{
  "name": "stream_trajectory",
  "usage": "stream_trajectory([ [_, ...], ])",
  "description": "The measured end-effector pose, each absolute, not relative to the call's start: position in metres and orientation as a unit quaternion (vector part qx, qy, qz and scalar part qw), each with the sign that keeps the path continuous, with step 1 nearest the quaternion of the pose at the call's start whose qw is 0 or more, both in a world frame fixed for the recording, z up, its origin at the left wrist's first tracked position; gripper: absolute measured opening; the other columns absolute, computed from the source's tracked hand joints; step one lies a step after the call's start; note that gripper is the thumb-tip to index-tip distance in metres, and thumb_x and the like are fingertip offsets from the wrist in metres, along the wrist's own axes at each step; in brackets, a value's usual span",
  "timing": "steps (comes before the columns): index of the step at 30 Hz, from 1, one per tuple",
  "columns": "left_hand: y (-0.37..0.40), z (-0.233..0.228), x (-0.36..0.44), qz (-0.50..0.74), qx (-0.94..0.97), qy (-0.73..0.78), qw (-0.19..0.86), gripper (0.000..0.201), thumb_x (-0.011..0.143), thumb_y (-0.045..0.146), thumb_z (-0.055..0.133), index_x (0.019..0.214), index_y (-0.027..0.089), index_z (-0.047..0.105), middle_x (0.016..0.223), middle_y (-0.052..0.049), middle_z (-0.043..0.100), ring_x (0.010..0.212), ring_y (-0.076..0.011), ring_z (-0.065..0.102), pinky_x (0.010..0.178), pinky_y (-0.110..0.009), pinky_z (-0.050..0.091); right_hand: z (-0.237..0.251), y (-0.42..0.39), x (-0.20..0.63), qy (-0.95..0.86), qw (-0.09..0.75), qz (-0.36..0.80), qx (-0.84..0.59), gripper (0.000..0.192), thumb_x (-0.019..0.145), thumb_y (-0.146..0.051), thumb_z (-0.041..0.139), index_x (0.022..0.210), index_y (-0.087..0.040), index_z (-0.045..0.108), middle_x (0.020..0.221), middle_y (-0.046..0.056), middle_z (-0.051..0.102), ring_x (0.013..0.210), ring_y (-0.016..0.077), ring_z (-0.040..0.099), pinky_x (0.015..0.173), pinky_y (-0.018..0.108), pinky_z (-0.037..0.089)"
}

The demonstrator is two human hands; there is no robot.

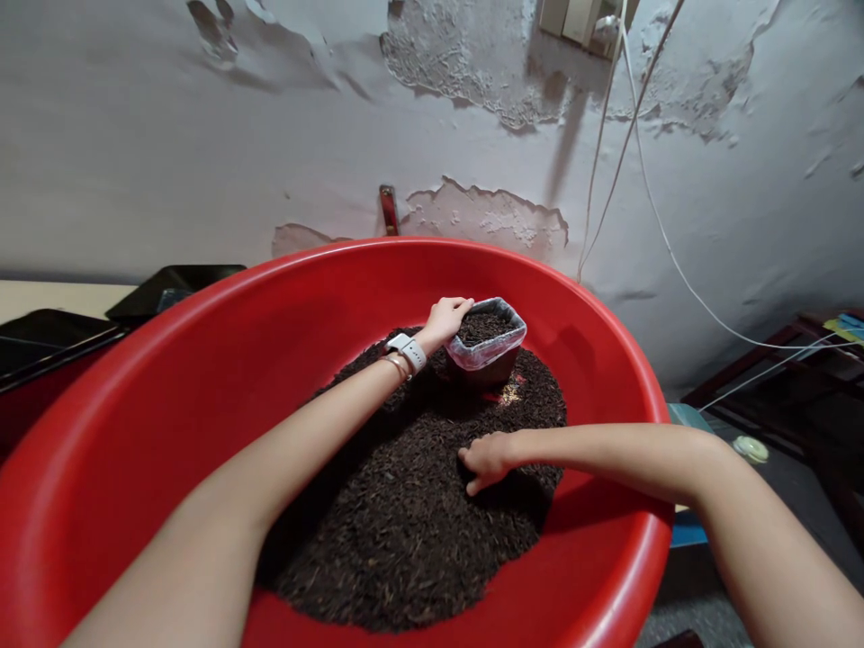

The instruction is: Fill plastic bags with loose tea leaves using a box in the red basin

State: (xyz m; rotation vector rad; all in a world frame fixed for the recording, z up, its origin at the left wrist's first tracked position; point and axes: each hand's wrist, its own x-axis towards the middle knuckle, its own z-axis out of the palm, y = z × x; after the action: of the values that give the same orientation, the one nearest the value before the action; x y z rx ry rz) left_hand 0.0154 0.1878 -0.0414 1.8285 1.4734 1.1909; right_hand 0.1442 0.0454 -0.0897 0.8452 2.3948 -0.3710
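Note:
A big red plastic basin (202,378) holds a heap of dark brown husk-like material (405,531). My left hand (444,321), with a white watch on the wrist, grips the near-left rim of a small clear plastic container (487,346) that stands in the heap, filled with the same dark material. My right hand (490,459) rests fingers-down on the heap in front of the container, partly curled into the material. I cannot tell whether the right hand holds any of it.
Dark trays (54,337) lie on a surface to the left. Behind the basin stands a grey wall with peeling paint (472,207); white cables (648,180) hang down it. Dark wooden furniture (796,360) stands at the right.

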Motion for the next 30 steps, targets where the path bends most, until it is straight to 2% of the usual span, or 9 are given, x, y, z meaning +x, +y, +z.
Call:
stream_trajectory([
  [3, 0.188, -0.041, 0.016, 0.438, 0.67, 0.545, 0.25, 0.039, 0.075, 0.049, 0.042, 0.068, 0.016, 0.062, 0.067, -0.002, 0.059, 0.068, -0.017, 0.049, 0.058, -0.025, 0.031, -0.084, 0.045, 0.14, 0.888, 0.326, -0.117, 0.301, 0.047, 0.081, -0.048, 0.051, 0.104, -0.01, 0.064, 0.106, 0.02, 0.063, 0.1, 0.0327, 0.06, 0.075, 0.043, 0.052],
  [7, 0.189, -0.042, 0.015, 0.441, 0.668, 0.544, 0.252, 0.038, 0.075, 0.049, 0.043, 0.067, 0.016, 0.06, 0.067, -0.002, 0.059, 0.068, -0.017, 0.048, 0.057, -0.024, 0.031, -0.062, 0.043, 0.132, 0.906, 0.28, -0.103, 0.301, 0.048, 0.083, -0.05, 0.045, 0.1, -0.01, 0.066, 0.102, 0.02, 0.064, 0.097, 0.0319, 0.061, 0.074, 0.041, 0.051],
  [12, 0.189, -0.043, 0.015, 0.443, 0.672, 0.529, 0.27, 0.041, 0.074, 0.051, 0.043, 0.068, 0.015, 0.061, 0.067, -0.002, 0.059, 0.068, -0.0169, 0.048, 0.057, -0.024, 0.032, -0.023, 0.048, 0.128, 0.936, 0.15, -0.085, 0.307, 0.041, 0.086, -0.045, 0.04, 0.09, -0.013, 0.066, 0.087, 0.015, 0.067, 0.081, 0.0254, 0.065, 0.066, 0.034, 0.049],
  [17, 0.185, -0.038, 0.015, 0.436, 0.689, 0.49, 0.307, 0.043, 0.072, 0.055, 0.047, 0.066, 0.014, 0.061, 0.062, -0.001, 0.057, 0.064, -0.0156, 0.048, 0.057, -0.024, 0.035, 0.015, 0.07, 0.143, 0.936, -0.012, -0.067, 0.346, 0.035, 0.087, -0.039, 0.04, 0.082, -0.012, 0.062, 0.073, 0.008, 0.064, 0.063, 0.0153, 0.057, 0.061, 0.026, 0.04],
  [20, 0.182, -0.034, 0.016, 0.433, 0.704, 0.435, 0.356, 0.037, 0.07, 0.05, 0.052, 0.062, 0.014, 0.058, 0.06, 0.0, 0.055, 0.062, -0.0142, 0.047, 0.058, -0.024, 0.036, 0.031, 0.086, 0.156, 0.913, -0.134, -0.057, 0.382, 0.028, 0.088, -0.03, 0.038, 0.082, -0.013, 0.059, 0.073, 0.005, 0.061, 0.064, 0.0121, 0.052, 0.063, 0.024, 0.035],
  [23, 0.181, -0.034, 0.021, 0.436, 0.703, 0.415, 0.378, 0.03, 0.068, 0.041, 0.053, 0.061, 0.013, 0.06, 0.06, -0.001, 0.057, 0.063, -0.0145, 0.048, 0.06, -0.025, 0.038, 0.036, 0.1, 0.166, 0.867, -0.237, -0.058, 0.434, 0.026, 0.09, -0.031, 0.035, 0.09, -0.014, 0.054, 0.077, 0.004, 0.06, 0.067, 0.0122, 0.051, 0.063, 0.023, 0.033],
  [26, 0.18, -0.037, 0.028, 0.436, 0.702, 0.414, 0.382, 0.032, 0.068, 0.04, 0.051, 0.065, 0.011, 0.063, 0.062, -0.002, 0.059, 0.064, -0.0156, 0.05, 0.061, -0.027, 0.04, 0.032, 0.113, 0.173, 0.849, -0.271, -0.079, 0.446, 0.025, 0.09, -0.035, 0.037, 0.095, -0.014, 0.05, 0.082, 0.004, 0.06, 0.074, 0.0125, 0.052, 0.066, 0.022, 0.034],
  [30, 0.176, -0.037, 0.033, 0.432, 0.703, 0.393, 0.405, 0.043, 0.07, 0.051, 0.052, 0.074, 0.011, 0.067, 0.068, -0.003, 0.064, 0.069, -0.0177, 0.054, 0.065, -0.028, 0.043, 0.027, 0.124, 0.18, 0.847, -0.262, -0.067, 0.458, 0.026, 0.09, -0.037, 0.037, 0.087, -0.016, 0.053, 0.085, 0.003, 0.059, 0.079, 0.0128, 0.052, 0.071, 0.022, 0.034],
])
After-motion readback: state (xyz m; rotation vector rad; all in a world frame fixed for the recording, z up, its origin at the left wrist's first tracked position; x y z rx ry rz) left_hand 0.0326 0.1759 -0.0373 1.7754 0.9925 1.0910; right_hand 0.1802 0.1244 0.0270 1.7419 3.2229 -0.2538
